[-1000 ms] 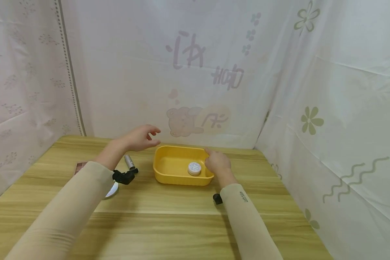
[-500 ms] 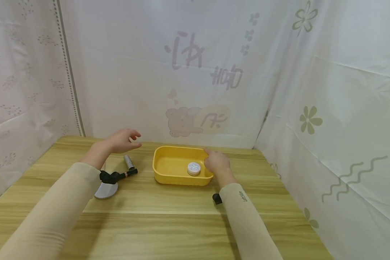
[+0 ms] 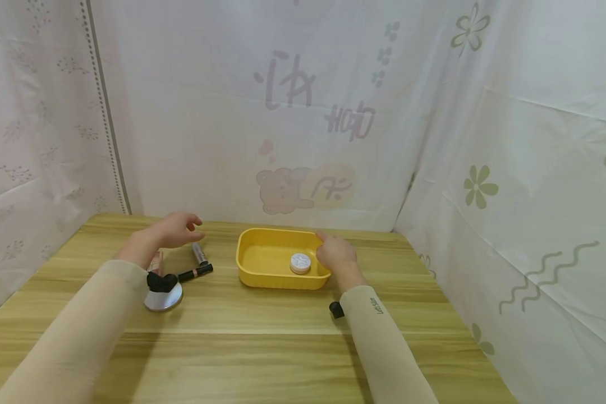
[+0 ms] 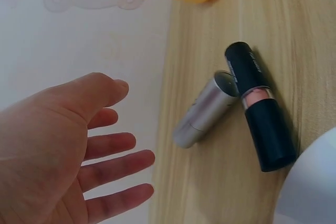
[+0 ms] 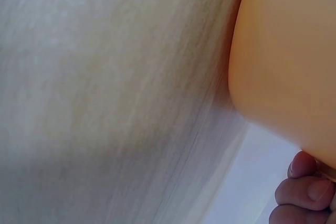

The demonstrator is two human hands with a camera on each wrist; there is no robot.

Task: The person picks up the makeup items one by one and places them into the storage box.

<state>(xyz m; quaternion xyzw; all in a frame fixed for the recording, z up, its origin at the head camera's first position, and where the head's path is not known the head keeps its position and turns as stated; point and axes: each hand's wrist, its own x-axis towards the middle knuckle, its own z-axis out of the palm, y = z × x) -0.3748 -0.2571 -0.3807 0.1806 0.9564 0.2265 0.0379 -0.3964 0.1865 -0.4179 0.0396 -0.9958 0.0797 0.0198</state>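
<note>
My left hand (image 3: 174,230) hovers over the table's back left, fingers spread and holding nothing. Below it lie a silver tube (image 4: 202,114) and a black lipstick tube (image 4: 269,135) with a pink band, one end touching the silver one. A round pale disc (image 3: 163,299) lies nearer the front, beside my left wrist. Partly hidden behind that wrist is a pinkish palette (image 3: 155,262). My right hand (image 3: 336,255) grips the right rim of a yellow bin (image 3: 278,279); its curled fingers (image 5: 302,191) show below the rim. Inside the bin sits a white round embossed case (image 3: 300,262).
The wood-grain table (image 3: 242,359) reaches back to a patterned white curtain (image 3: 207,112), which also hangs along both sides. Black wrist cameras sit at both sleeves.
My left hand has moved from beside the bin leftward and slightly down, over the tubes, and the pale disc shows more fully. My right hand has stayed on the bin's rim.
</note>
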